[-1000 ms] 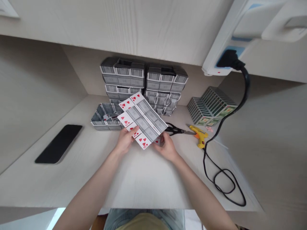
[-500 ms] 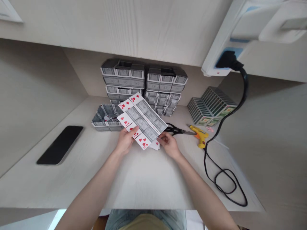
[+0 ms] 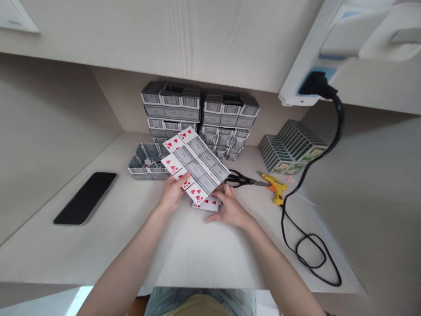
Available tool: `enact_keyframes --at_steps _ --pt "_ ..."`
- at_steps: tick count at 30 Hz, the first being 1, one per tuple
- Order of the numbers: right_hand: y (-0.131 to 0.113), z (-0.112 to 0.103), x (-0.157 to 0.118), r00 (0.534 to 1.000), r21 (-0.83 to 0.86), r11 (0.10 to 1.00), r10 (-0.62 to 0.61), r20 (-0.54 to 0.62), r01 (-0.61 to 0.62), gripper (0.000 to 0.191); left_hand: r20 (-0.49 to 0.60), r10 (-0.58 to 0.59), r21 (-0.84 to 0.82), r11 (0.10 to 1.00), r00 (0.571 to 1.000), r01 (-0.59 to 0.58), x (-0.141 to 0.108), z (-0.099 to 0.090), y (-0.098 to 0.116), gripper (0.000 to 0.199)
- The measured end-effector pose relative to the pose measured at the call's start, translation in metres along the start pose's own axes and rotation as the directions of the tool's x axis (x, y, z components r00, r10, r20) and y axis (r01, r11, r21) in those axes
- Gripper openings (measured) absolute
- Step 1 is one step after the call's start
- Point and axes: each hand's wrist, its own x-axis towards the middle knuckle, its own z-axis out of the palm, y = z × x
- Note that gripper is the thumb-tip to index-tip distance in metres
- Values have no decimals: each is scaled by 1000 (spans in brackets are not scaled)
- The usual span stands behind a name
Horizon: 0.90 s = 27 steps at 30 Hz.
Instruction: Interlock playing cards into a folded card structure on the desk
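A flat panel of joined playing cards (image 3: 197, 164), with patterned grey backs and heart faces along its left side, is held up at a tilt above the desk. My left hand (image 3: 173, 193) grips its lower left edge, thumb on top. At the panel's lower right corner is my right hand (image 3: 228, 206), thumb and fingers spread, fingertips partly hidden behind the panel. Loose heart cards (image 3: 207, 204) lie under that corner, beside my right fingers. An open box made of cards (image 3: 148, 175), with some pieces inside, sits left of the panel.
Stacked card boxes (image 3: 173, 112) stand at the back. Black scissors (image 3: 241, 179), a yellow glue gun (image 3: 276, 188) and green card structures (image 3: 289, 149) are to the right. A black cable (image 3: 284, 219) hangs from a power strip (image 3: 301, 94). A phone (image 3: 85, 197) lies left.
My right hand has shifted slightly down and left, its thumb now spread away from the fingers. More of the loose cards shows under the panel. The view has shifted slightly.
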Motion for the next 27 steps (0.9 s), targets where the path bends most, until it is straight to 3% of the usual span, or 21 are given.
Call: enact_keyframes --at_steps 2,12,18,27 --pt "-2 0 -1 999 -30 999 17 32 -16 72 -15 -1 5 1000 1000 1 0 0 0 32" --pt "3 4 1 994 -27 994 105 -42 -106 50 -16 -7 -6 1000 1000 7 0 0 -1 35" --pt "3 3 2 994 -53 994 98 -37 -100 59 -21 3 5 1000 1000 -3 0 0 0 34" --pt "4 6 1 991 -74 989 127 -47 -130 57 -31 6 0 1000 1000 -6 1 0 0 37"
